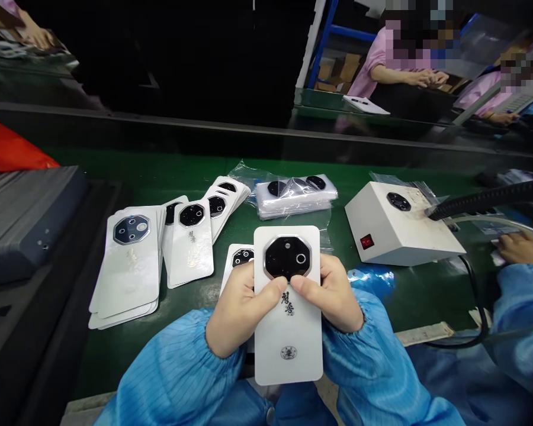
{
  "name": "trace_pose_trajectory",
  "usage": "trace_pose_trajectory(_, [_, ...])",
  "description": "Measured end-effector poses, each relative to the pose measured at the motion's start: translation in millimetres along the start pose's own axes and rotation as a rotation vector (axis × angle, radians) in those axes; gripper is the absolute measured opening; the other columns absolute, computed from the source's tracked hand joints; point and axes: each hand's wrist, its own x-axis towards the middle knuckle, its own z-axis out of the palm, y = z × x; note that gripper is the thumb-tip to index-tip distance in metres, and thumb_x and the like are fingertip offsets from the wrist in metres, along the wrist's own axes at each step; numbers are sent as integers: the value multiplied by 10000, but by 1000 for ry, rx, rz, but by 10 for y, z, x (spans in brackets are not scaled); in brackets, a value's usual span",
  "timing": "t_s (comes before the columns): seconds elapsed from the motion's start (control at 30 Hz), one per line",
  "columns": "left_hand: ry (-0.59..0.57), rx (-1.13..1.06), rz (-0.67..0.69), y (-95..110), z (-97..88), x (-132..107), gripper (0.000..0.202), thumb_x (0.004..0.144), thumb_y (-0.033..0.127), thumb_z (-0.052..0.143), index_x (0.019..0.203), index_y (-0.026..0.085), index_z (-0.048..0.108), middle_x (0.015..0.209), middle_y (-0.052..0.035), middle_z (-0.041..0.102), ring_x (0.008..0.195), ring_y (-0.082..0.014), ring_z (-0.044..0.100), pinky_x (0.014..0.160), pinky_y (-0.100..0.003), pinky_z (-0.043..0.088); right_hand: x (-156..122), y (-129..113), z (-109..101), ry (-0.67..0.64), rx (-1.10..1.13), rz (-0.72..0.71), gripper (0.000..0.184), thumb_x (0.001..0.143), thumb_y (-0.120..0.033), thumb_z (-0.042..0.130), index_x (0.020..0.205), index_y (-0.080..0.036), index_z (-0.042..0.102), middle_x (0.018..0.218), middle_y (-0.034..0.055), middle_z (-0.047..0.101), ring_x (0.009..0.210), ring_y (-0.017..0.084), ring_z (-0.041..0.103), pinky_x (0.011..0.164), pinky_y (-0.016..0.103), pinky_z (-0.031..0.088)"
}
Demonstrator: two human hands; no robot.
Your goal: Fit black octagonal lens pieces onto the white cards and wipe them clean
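Observation:
Both my hands grip a white phone back cover point(288, 346) upright in front of me. My left hand point(242, 307) and my right hand point(333, 293) wrap its sides, and both thumbs press just below its black octagonal camera module point(287, 258). Beneath my left hand lies another white cover point(233, 266), partly hidden. Further ahead, loose stacks of white covers point(127, 266) point(190, 245) point(222, 204) lie on the green conveyor belt point(160, 171). A plastic-wrapped bundle of covers point(295, 196) sits behind them.
A white box point(404, 228) with a red switch and octagonal recess stands at right, a black hose point(488, 198) above it. A co-worker's hand point(524, 247) is at far right. A grey pad point(26, 219) lies left. Pink-sleeved people sit beyond the belt.

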Motion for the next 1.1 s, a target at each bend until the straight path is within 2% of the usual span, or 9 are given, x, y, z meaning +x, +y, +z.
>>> trace_pose_trajectory(0.13, [-30, -11, -4, -8, -10, -7, 251, 797, 377, 568, 680, 157, 533, 570, 15, 529, 490, -109, 460, 460, -231, 355, 0, 44, -5, -20, 41, -22, 309, 791, -449, 558, 684, -159, 543, 579, -1, 493, 485, 98, 433, 404, 209, 346])
trace_pose_trajectory(0.2, [-10, -15, 2, -17, -9, -20, 331, 821, 433, 520, 634, 160, 504, 543, 12, 497, 476, -109, 436, 443, -236, 330, -8, 45, 1, -17, 44, -47, 341, 812, -474, 522, 675, -162, 539, 564, -2, 475, 464, 96, 416, 384, 211, 321])
trace_pose_trajectory(0.3, [37, -13, 22, -37, -11, -40, 412, 857, 477, 437, 593, 163, 478, 548, 1, 476, 491, -113, 417, 448, -246, 316, -25, 24, 17, 3, 21, -109, 334, 814, -463, 525, 664, -165, 540, 571, -4, 464, 459, 89, 385, 375, 212, 278])
trace_pose_trajectory(0.47, [17, -16, 45, -48, -29, -43, 445, 830, 521, 462, 569, 161, 482, 560, -17, 496, 500, -126, 429, 456, -260, 322, -48, 3, 23, 4, -29, -184, 325, 823, -422, 513, 616, -171, 516, 560, -11, 442, 455, 87, 366, 401, 230, 270])
trace_pose_trajectory(0.67, [32, -67, 34, -32, 5, -50, 409, 835, 459, 469, 558, 160, 494, 528, -5, 477, 485, -121, 411, 456, -260, 313, -62, 22, 1, -2, -87, -220, 335, 836, -418, 491, 605, -176, 516, 561, -5, 463, 467, 104, 394, 428, 249, 308])
trace_pose_trajectory(0.8, [77, -85, 19, -31, 32, -58, 384, 834, 448, 476, 629, 145, 596, 580, -21, 534, 548, -142, 451, 488, -258, 350, -66, 24, 3, 6, -125, -245, 333, 840, -412, 483, 603, -180, 514, 562, -2, 484, 486, 111, 411, 453, 256, 330])
trace_pose_trajectory(0.9, [52, -72, 16, -36, 15, -47, 349, 824, 440, 525, 699, 138, 649, 631, -29, 575, 576, -148, 479, 509, -254, 373, -61, 26, 3, 7, -141, -255, 334, 843, -410, 476, 601, -182, 503, 562, -3, 466, 496, 114, 410, 461, 257, 321])
trace_pose_trajectory(1.1, [-24, -108, 46, -74, -23, -38, 332, 804, 451, 543, 730, 147, 655, 591, -8, 528, 507, -129, 463, 467, -248, 353, -39, 30, -8, -3, -129, -266, 347, 849, -387, 466, 570, -181, 463, 542, -17, 428, 485, 101, 381, 475, 254, 309])
